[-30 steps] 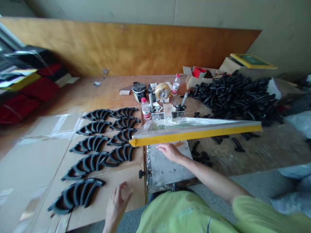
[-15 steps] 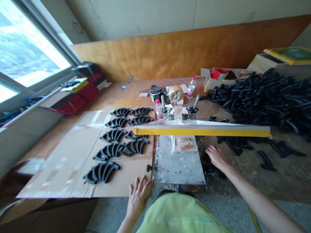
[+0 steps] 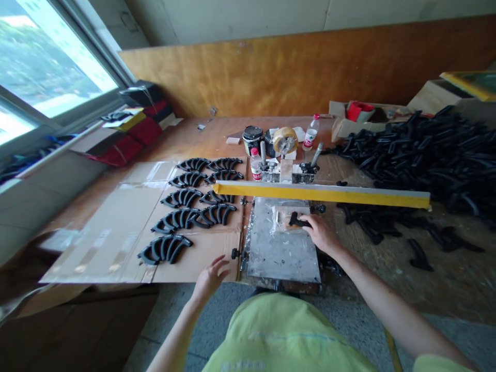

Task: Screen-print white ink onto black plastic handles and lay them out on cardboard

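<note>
The small black part [image 3: 297, 220] lies at the fingertips of my right hand [image 3: 323, 235], over the taped pad [image 3: 281, 219] on the metal plate [image 3: 282, 261]. I have its near end pinched between thumb and fingers, and the rest points away from my palm, toward my left. I can't tell whether its underside touches the pad. My left hand [image 3: 210, 279] is well apart from it, down by the near edge of the cardboard sheet [image 3: 217, 245], fingers loosely spread and a little curled. Whether those fingers touch the sheet, I can't tell. Just beside them is a black knob [image 3: 235, 253] at the plate's left side.

Above the plate, beyond my right hand, the yellow-edged frame [image 3: 329, 194] stretches across, nearly level. On the cardboard to my left, curved black parts [image 3: 165, 249] lie fanned in two columns. To my right, a big heap of black parts [image 3: 418, 155] covers the table [image 3: 364, 268], with a few loose ones nearer me. Behind the frame I see a clamp [image 3: 304, 174], a roll of tape [image 3: 284, 140], a dark tub [image 3: 252, 138] and two red-capped bottles [image 3: 311, 135], one on each side of the roll.
</note>
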{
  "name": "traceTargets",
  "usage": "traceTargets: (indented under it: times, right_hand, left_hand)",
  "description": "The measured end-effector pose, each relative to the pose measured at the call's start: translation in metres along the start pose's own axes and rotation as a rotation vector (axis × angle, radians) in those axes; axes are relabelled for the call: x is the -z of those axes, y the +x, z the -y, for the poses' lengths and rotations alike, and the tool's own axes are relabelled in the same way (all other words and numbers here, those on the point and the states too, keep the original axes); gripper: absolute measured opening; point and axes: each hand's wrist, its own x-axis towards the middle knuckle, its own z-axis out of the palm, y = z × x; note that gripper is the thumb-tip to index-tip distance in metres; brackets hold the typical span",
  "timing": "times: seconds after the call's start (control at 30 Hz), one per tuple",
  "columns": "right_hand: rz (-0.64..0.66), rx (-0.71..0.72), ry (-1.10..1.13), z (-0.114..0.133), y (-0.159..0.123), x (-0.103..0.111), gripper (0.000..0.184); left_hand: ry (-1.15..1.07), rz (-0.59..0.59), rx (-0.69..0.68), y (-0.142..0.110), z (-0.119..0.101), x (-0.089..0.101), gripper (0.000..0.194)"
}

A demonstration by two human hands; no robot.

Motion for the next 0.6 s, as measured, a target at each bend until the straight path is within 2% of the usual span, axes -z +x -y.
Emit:
traceTargets:
  times: [0.07, 0.13, 0.2, 0.3, 0.37, 0.43, 0.5, 0.6]
  right_hand:
    - [0.050, 0.070, -0.040, 0.007, 0.015, -0.014, 0.026]
    - [0.085, 0.102, -0.079, 0.008, 0.025, -0.023, 0.028]
    - [0.115, 0.113, -0.117, 0.007, 0.030, -0.028, 0.030]
    - [0.154, 0.104, -0.193, 0.014, 0.030, -0.031, 0.033]
    - [0.168, 0.099, -0.238, 0.022, 0.028, -0.031, 0.034]
    - [0.160, 0.115, -0.257, 0.027, 0.023, -0.030, 0.035]
    - [0.126, 0.121, -0.235, 0.024, 0.018, -0.024, 0.040]
    - [0.036, -0.022, -0.154, -0.003, 0.009, 0.002, 0.040]
  left_hand:
    - [-0.164, -0.136, 0.033, 0.016, -0.012, 0.020, 0.022]
    - [-0.319, -0.255, 0.055, 0.035, -0.037, 0.041, 0.025]
    - [-0.489, -0.315, 0.048, 0.054, -0.074, 0.060, 0.033]
    - [-0.793, -0.392, -0.087, 0.081, -0.140, 0.085, 0.047]
    - [-0.979, -0.417, -0.175, 0.094, -0.180, 0.099, 0.051]
    - [-1.094, -0.385, -0.241, 0.103, -0.210, 0.108, 0.052]
    - [-1.136, -0.350, -0.271, 0.103, -0.227, 0.114, 0.051]
    - [-1.128, -0.362, -0.243, 0.089, -0.226, 0.113, 0.054]
